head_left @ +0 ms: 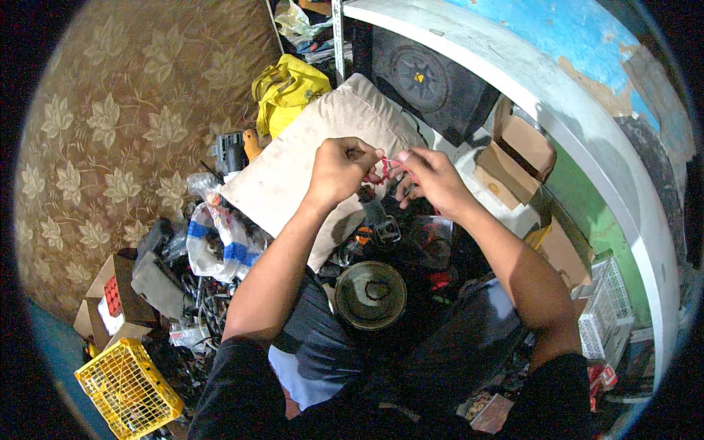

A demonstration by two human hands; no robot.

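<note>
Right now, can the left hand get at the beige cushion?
Likely yes: the left hand appears over the beige cushion with nothing visible between them, though it is busy pinching a red strand.

Light catches my forearms (275,275) and the cream cushion (293,172) brightly, a dark shadow lying near the cushion's lower edge, while my trousers (440,352) sink into grainy near-black. The red strand (385,171) at my fingers (421,158) looks slightly soft. Toward the fisheye's rim the white ledge (506,55) bends, and blackness fills the corners
</note>
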